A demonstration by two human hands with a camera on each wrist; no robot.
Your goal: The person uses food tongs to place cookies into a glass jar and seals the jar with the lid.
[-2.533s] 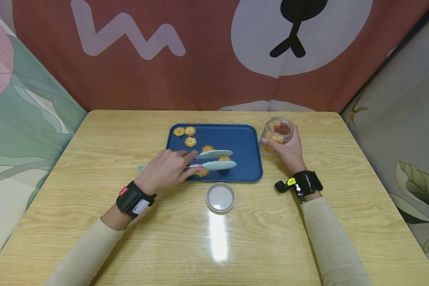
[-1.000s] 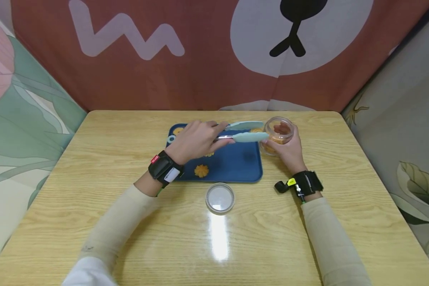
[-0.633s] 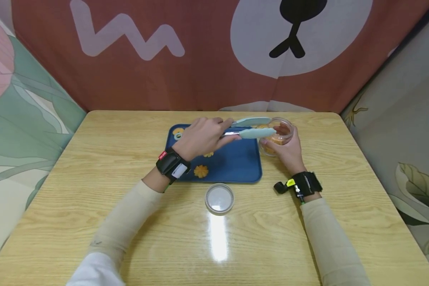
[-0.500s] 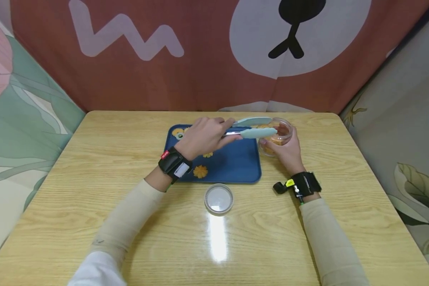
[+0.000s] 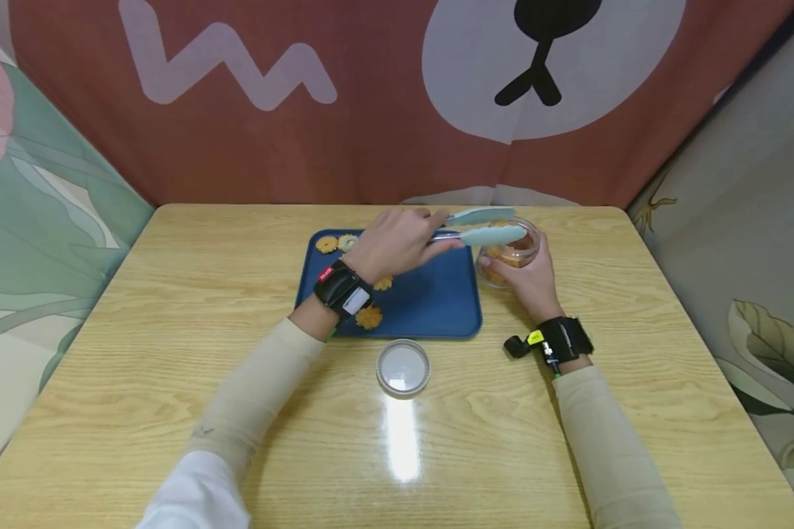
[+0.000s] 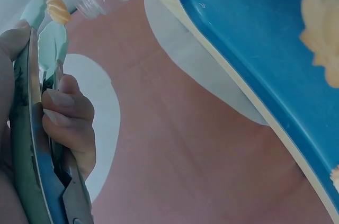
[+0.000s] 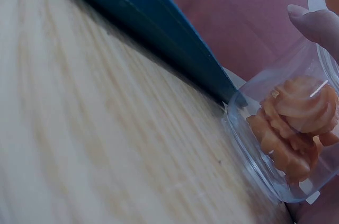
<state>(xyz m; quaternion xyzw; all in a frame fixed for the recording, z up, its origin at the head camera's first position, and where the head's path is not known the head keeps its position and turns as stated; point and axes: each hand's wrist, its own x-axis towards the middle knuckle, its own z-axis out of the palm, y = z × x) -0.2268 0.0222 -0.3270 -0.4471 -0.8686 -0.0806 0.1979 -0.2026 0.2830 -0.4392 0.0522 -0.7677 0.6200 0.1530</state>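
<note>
Gripping the tongs (image 5: pixel 492 235) by both arms, the left hand (image 5: pixel 397 242) has its fingers closed about the metal shanks, forefinger on the far arm and thumb on the near one. Beyond these fingers, to their right, the pale green tips hold a single piped cookie (image 6: pixel 57 7) between them, at the mouth of the clear jar (image 5: pixel 512 258). The right hand (image 5: pixel 532 275) clasps this jar, fingers curled round its far side and thumb against its near side; within that grasp, below the fingers, lie several cookies in the jar (image 7: pixel 294 128). Beneath the left fingers extends the blue tray (image 5: pixel 433 301), just beside the jar; a flower-shaped cookie (image 5: pixel 369 317) lies on it, nearer the person than those fingers, with further cookies to their left. Nearer still, well apart from both sets of fingers, the round lid (image 5: pixel 403 367) rests on the wooden desk (image 5: pixel 503 441).
</note>
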